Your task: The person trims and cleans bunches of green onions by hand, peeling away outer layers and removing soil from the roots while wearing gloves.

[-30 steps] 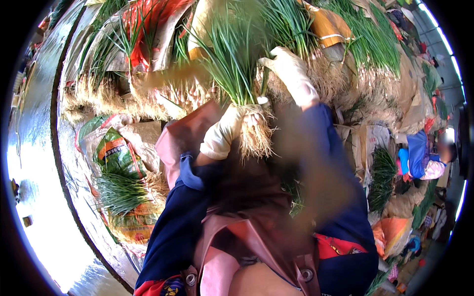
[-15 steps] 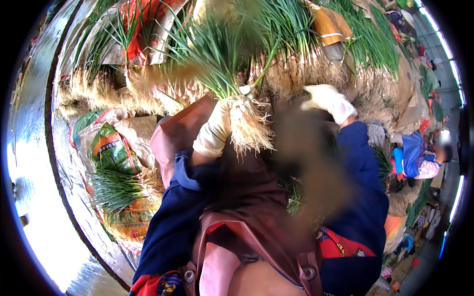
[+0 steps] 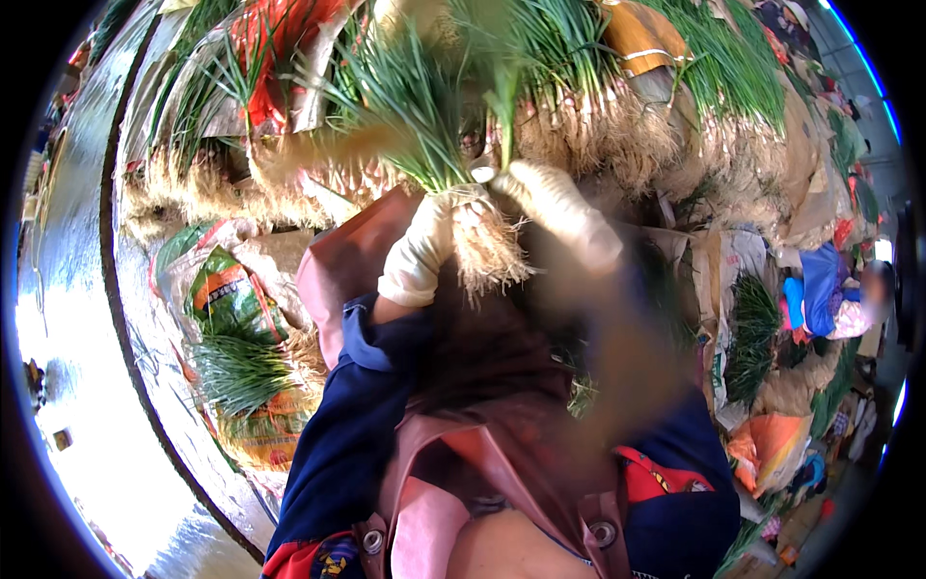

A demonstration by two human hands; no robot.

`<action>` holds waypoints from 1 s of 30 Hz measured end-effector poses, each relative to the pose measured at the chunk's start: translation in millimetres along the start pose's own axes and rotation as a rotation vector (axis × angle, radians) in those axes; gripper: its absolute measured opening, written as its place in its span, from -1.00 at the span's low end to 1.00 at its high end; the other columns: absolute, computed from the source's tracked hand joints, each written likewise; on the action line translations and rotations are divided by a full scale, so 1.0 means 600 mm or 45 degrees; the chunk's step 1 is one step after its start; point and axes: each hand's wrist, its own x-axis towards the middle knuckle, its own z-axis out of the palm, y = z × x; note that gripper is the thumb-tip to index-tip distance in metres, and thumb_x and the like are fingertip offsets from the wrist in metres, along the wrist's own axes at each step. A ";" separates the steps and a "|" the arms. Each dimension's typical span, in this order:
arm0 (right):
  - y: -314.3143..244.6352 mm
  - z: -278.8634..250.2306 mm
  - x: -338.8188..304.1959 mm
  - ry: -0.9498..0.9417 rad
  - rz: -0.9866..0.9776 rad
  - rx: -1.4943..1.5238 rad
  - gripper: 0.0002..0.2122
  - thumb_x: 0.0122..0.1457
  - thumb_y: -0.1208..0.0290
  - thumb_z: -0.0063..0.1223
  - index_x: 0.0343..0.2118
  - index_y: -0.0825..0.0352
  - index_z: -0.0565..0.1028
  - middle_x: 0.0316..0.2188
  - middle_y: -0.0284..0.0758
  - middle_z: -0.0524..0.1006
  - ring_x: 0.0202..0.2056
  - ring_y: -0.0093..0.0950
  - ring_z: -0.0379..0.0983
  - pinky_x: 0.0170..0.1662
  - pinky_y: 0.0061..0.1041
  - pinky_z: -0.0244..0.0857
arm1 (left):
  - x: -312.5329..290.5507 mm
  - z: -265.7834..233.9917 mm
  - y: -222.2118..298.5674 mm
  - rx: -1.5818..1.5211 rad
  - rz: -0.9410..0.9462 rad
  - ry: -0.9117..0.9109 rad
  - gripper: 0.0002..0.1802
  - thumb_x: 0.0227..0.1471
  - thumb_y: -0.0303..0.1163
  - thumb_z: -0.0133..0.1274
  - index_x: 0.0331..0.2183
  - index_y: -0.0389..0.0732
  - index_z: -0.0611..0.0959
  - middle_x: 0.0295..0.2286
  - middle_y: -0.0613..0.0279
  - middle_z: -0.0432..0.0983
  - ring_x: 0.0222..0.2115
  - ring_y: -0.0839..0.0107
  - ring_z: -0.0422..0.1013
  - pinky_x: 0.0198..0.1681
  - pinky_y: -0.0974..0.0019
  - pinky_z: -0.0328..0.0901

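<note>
My left hand, in a pale glove, is closed round a bunch of spring onions. The green leaves point up and away from me, and the stringy roots hang below the fist. From the right comes my right hand, gloved too, its fingers pinched at the lower end of a single green stalk beside the bunch. A small white round piece shows between the two hands. A brown blur covers part of my right forearm.
Rows of spring onions with long roots lie across the far side. A red net bag and an orange-brown wrapper lie among them. More greens rest on printed sacks at left. Another person is at far right.
My right hand has moved left from the far rows to the bunch and closed on a stalk. That stalk, leaning right before, now stands upright. My left hand stays in place.
</note>
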 end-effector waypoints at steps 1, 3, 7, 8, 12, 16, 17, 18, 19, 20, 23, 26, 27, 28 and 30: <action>-0.053 0.002 -0.007 -0.120 0.018 0.025 -0.82 0.16 0.36 -0.13 -0.26 0.32 0.45 -0.49 -0.21 0.50 -0.41 -0.21 0.43 -0.25 -0.38 0.32 | -0.003 -0.018 0.009 -0.024 -0.034 -0.111 -0.68 0.01 -0.49 -0.07 -0.13 -0.32 0.46 -0.53 0.27 0.46 -0.59 0.53 0.37 -0.52 0.49 0.31; -0.045 0.010 -0.029 0.073 -0.127 0.043 -0.81 0.15 0.44 -0.17 -0.22 0.29 0.44 -0.43 -0.22 0.49 -0.39 -0.23 0.44 -0.23 -0.41 0.33 | 0.014 -0.007 -0.006 -0.446 -0.156 -0.564 -0.62 0.01 -0.51 -0.10 -0.07 -0.38 0.39 -0.39 0.16 0.45 -0.46 0.42 0.41 -0.38 0.36 0.38; -0.063 -0.004 -0.020 0.252 -0.213 -0.016 -0.87 0.08 0.45 -0.10 -0.32 0.24 0.48 -0.40 -0.24 0.50 -0.41 -0.28 0.46 -0.29 -0.47 0.35 | 0.025 0.001 -0.001 -0.369 -0.067 -0.593 -0.60 -0.02 -0.50 -0.10 -0.08 -0.38 0.39 -0.18 0.06 0.39 -0.26 0.33 0.38 -0.18 0.25 0.36; -0.077 -0.029 -0.014 0.198 -0.119 -0.224 -0.89 0.08 0.44 -0.07 -0.36 0.24 0.49 -0.40 -0.24 0.50 -0.42 -0.29 0.46 -0.31 -0.47 0.35 | 0.032 -0.016 0.000 -0.426 -0.053 -0.640 -0.61 -0.03 -0.51 -0.08 -0.10 -0.37 0.41 -0.13 0.05 0.38 -0.21 0.31 0.38 -0.14 0.24 0.35; 0.001 -0.082 0.036 0.506 0.621 1.316 -0.93 0.06 0.50 -0.01 -0.42 0.25 0.52 -0.59 -0.39 0.50 -0.57 -0.62 0.40 -0.49 -0.67 0.31 | 0.018 -0.003 -0.002 -0.354 0.184 -0.218 -0.61 -0.06 -0.52 -0.04 -0.11 -0.34 0.42 -0.12 0.05 0.40 -0.08 0.21 0.33 -0.02 0.24 0.28; 0.017 -0.171 0.104 0.511 0.373 -0.517 -0.79 0.12 0.24 -0.06 -0.36 0.29 0.48 -0.42 -0.32 0.51 -0.37 -0.45 0.45 -0.29 -0.50 0.31 | 0.018 -0.012 0.004 -0.369 0.114 -0.257 -0.55 -0.09 -0.60 -0.06 -0.06 -0.35 0.38 -0.09 0.04 0.37 -0.14 0.27 0.36 -0.11 0.32 0.33; 0.030 -0.191 0.124 0.496 0.370 -0.864 -0.71 0.11 0.14 -0.05 -0.34 0.30 0.46 -0.36 -0.27 0.51 -0.34 -0.39 0.46 -0.25 -0.42 0.31 | 0.022 0.002 -0.002 -0.384 0.088 -0.237 -0.53 -0.09 -0.60 -0.07 -0.05 -0.35 0.37 -0.09 0.05 0.37 -0.16 0.28 0.37 -0.13 0.33 0.34; 0.041 -0.202 0.141 0.384 0.523 -1.095 -0.66 0.07 0.06 -0.04 -0.33 0.28 0.46 -0.31 -0.26 0.50 -0.31 -0.34 0.45 -0.25 -0.37 0.30 | 0.023 0.016 -0.004 -0.352 0.079 -0.235 -0.50 -0.09 -0.60 -0.07 -0.02 -0.34 0.35 -0.09 0.06 0.38 -0.21 0.32 0.40 -0.16 0.35 0.34; 0.058 -0.199 0.164 0.256 0.666 -1.310 -0.61 0.04 -0.03 -0.03 -0.33 0.26 0.45 -0.27 -0.25 0.49 -0.27 -0.30 0.44 -0.25 -0.32 0.28 | 0.022 0.021 -0.003 -0.331 0.079 -0.232 -0.48 -0.09 -0.59 -0.07 0.00 -0.32 0.33 -0.10 0.06 0.38 -0.26 0.35 0.41 -0.19 0.35 0.35; 0.117 -0.196 0.181 0.273 0.655 -1.381 -0.60 0.01 -0.04 -0.01 -0.36 0.27 0.46 -0.33 -0.24 0.50 -0.29 -0.28 0.44 -0.27 -0.27 0.27 | 0.022 0.028 -0.006 -0.317 0.091 -0.230 -0.47 -0.09 -0.58 -0.07 0.01 -0.32 0.32 -0.10 0.07 0.38 -0.27 0.36 0.41 -0.20 0.35 0.36; 0.096 -0.175 0.207 0.298 0.619 -0.892 -0.64 0.01 0.04 0.04 -0.41 0.31 0.46 -0.41 -0.20 0.51 -0.36 -0.23 0.43 -0.31 -0.30 0.26 | 0.002 0.011 0.011 -0.303 0.145 -0.142 -0.40 -0.09 -0.60 -0.07 0.06 -0.20 0.26 -0.11 0.03 0.37 -0.35 0.38 0.43 -0.33 0.39 0.39; 0.117 -0.240 0.174 0.335 0.647 -0.232 -0.76 0.04 0.18 0.05 -0.41 0.28 0.50 -0.49 -0.28 0.54 -0.50 -0.44 0.42 -0.36 -0.47 0.26 | 0.012 0.026 0.004 -0.341 0.115 -0.174 -0.37 -0.09 -0.62 -0.08 0.08 -0.11 0.25 -0.09 -0.03 0.35 -0.37 0.39 0.43 -0.37 0.42 0.40; 0.130 -0.262 0.162 0.372 0.541 -0.268 -0.78 0.05 0.23 0.05 -0.39 0.30 0.51 -0.49 -0.29 0.54 -0.51 -0.46 0.41 -0.40 -0.50 0.25 | 0.013 0.031 0.003 -0.363 0.065 -0.117 -0.36 -0.09 -0.63 -0.09 0.08 -0.09 0.25 -0.08 -0.04 0.34 -0.37 0.39 0.43 -0.38 0.42 0.40; 0.120 -0.257 0.165 0.386 0.416 -0.276 -0.80 0.06 0.27 0.05 -0.38 0.31 0.52 -0.50 -0.31 0.54 -0.52 -0.48 0.40 -0.44 -0.53 0.25 | 0.013 0.019 0.006 -0.385 0.079 -0.109 -0.36 -0.08 -0.63 -0.09 0.08 -0.12 0.23 -0.08 -0.03 0.35 -0.37 0.39 0.43 -0.38 0.42 0.40; 0.102 -0.244 0.156 0.501 0.429 0.449 -0.87 0.08 0.41 0.00 -0.36 0.33 0.53 -0.46 -0.38 0.54 -0.54 -0.60 0.37 -0.50 -0.61 0.21 | 0.009 -0.001 0.015 -0.403 -0.004 -0.097 -0.38 -0.09 -0.63 -0.08 0.07 -0.14 0.24 -0.09 -0.02 0.36 -0.36 0.37 0.43 -0.38 0.42 0.40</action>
